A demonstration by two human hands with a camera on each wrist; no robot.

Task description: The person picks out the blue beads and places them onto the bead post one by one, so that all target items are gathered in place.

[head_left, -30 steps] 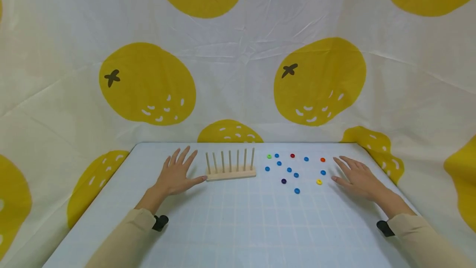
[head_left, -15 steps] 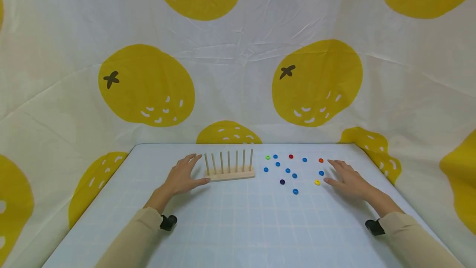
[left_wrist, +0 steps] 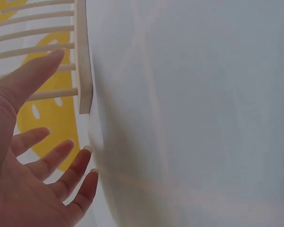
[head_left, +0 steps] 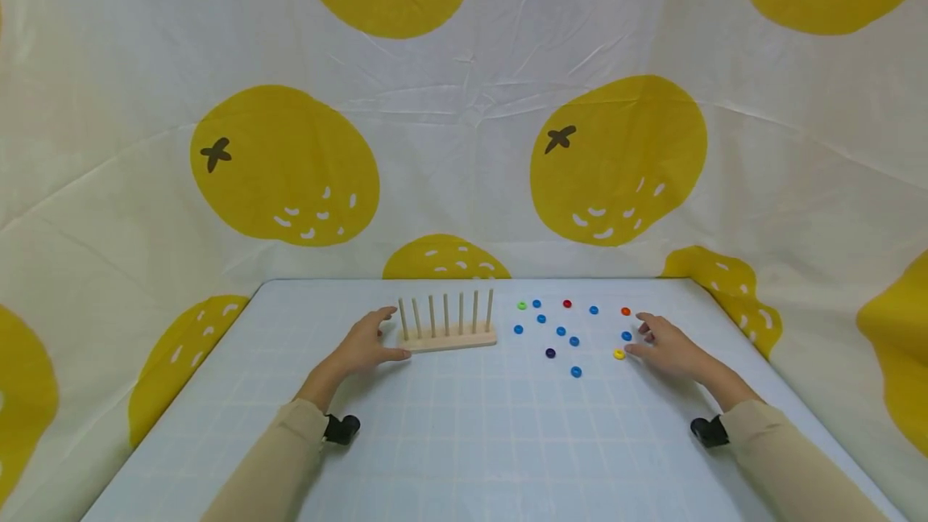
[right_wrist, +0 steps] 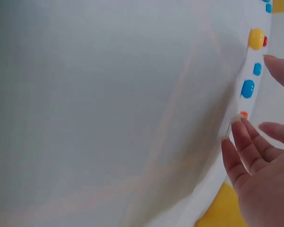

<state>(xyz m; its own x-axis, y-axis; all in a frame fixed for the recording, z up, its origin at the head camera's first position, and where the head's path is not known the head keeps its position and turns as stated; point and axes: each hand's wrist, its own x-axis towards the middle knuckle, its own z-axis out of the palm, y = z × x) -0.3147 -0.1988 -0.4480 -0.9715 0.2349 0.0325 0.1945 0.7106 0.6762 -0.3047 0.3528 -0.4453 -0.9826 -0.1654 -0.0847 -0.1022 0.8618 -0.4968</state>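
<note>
A pale wooden rack (head_left: pixel 457 341) with a row of several upright pegs stands on the table, no rings on its pegs. My left hand (head_left: pixel 360 347) is at its left end, thumb and fingers apart and holding nothing; whether it touches the wood I cannot tell. In the left wrist view the thumb (left_wrist: pixel 42 68) overlaps the pegs. My right hand (head_left: pixel 670 351) hovers right of the rings, fingers loosely bent, nothing between them. Nearest to it are a yellow ring (head_left: pixel 619 354), a blue ring (head_left: pixel 627 336) and an orange ring (head_left: pixel 626 311).
Several more small rings lie scattered right of the rack: blue (head_left: pixel 576 372), dark purple (head_left: pixel 550 354), red (head_left: pixel 567 304) and green (head_left: pixel 521 305). The table (head_left: pixel 464 441) has a pale checked cover. A fruit-print curtain (head_left: pixel 464 167) hangs behind it.
My left hand has moved right towards the rack's left end. My right hand has moved left towards the yellow ring, its fingers bending more. Rack and rings stay put.
</note>
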